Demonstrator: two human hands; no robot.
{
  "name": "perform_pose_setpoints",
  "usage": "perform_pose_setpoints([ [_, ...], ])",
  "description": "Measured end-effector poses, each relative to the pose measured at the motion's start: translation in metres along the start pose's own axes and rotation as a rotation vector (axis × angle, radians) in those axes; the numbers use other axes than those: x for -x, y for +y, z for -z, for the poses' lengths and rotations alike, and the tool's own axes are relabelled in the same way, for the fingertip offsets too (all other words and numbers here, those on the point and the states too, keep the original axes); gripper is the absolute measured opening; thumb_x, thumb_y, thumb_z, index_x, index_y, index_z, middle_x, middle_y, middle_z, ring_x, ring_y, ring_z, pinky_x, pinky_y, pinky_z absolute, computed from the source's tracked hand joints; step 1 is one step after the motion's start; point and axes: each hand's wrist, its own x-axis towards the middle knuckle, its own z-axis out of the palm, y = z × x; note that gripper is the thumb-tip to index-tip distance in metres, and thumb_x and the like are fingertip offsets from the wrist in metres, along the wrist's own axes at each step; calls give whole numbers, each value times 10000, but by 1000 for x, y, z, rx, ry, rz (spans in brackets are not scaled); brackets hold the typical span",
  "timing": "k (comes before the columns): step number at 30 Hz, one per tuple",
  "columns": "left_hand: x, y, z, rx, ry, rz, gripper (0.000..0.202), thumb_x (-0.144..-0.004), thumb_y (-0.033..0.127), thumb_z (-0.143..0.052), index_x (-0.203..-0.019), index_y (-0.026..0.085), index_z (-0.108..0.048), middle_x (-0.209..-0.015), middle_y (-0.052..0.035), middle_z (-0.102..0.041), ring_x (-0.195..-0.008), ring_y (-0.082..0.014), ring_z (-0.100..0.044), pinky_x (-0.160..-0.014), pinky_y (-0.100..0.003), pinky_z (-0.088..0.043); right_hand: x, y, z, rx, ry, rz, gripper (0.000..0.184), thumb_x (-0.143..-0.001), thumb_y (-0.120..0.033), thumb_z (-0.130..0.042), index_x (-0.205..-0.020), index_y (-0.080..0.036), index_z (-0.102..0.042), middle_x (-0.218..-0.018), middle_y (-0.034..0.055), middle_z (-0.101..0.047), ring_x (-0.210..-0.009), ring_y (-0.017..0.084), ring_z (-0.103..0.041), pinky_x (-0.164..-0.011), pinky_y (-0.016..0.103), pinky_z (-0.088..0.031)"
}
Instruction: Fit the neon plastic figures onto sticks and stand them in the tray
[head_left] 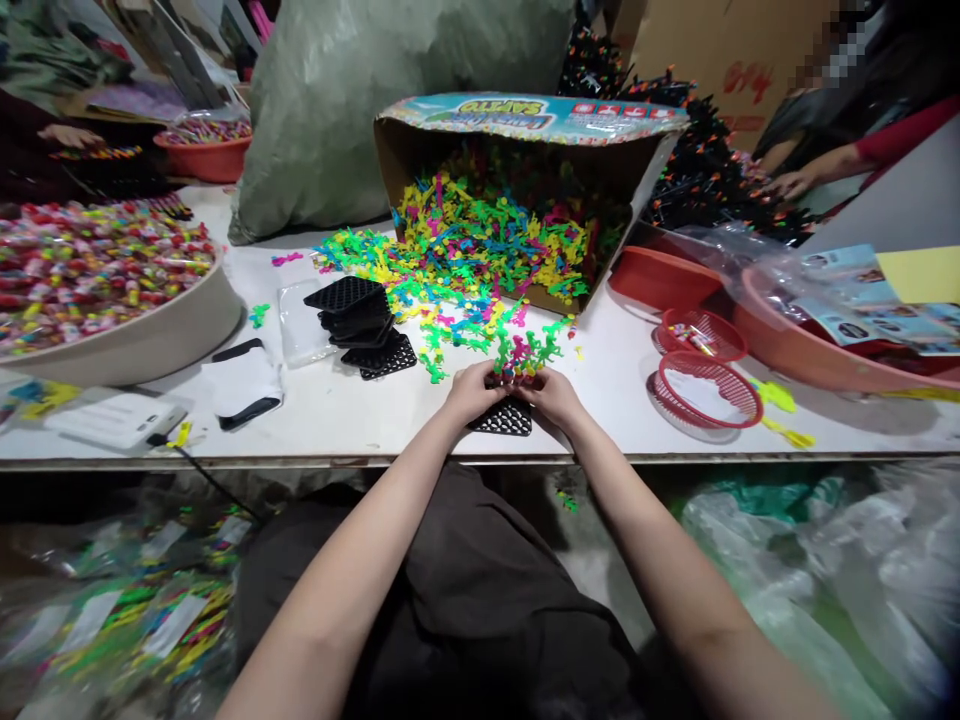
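My left hand (471, 391) and my right hand (553, 394) meet near the front edge of the white table (360, 405). Together they grip a black perforated tray (505, 417) with several small coloured plastic figures (525, 352) standing in it. Both hands have their fingers curled around the tray's top. Just behind lies a spill of neon plastic figures (465, 270) pouring from a tipped cardboard box (525, 125). A stack of black perforated trays (360, 322) lies to the left of my hands.
A big bowl of wrapped sweets (142, 335) stands at left, with a power bank (112, 420) and phone (244, 385) near it. Red baskets (705, 390) and an orange basin (817, 355) are at right. Another person's hand (791, 183) reaches into black pieces behind. A grey sack (360, 90) stands at the back.
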Motion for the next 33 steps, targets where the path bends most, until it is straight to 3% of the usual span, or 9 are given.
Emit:
perform_pose_setpoints([
  [5,-1,-1,0,-12,2,5,240,-684,254,-618,-916,191,-621,-875,-35,-640,-836,-199,-573,-763,-313,-446,1,-2,0,20,-3,-2,302,-632,-391,-610,-769,-123,-594,-721,50,-619,-637,159,-542,-581,251,-396],
  [21,-1,-5,-2,-28,5,-44,239,-696,297,-607,-912,194,-616,-863,-35,-647,-808,-196,-581,-740,-301,-450,3,-2,0,129,37,61,266,-655,-364,-602,-768,-124,-607,-711,49,-612,-633,155,-529,-568,243,-384],
  [33,3,0,0,-40,19,3,211,-696,255,-601,-889,171,-615,-852,-36,-647,-797,-181,-575,-738,-293,-446,3,-2,-2,64,20,100,230,-664,-313,-599,-790,-121,-613,-752,56,-636,-677,170,-563,-607,253,-418],
])
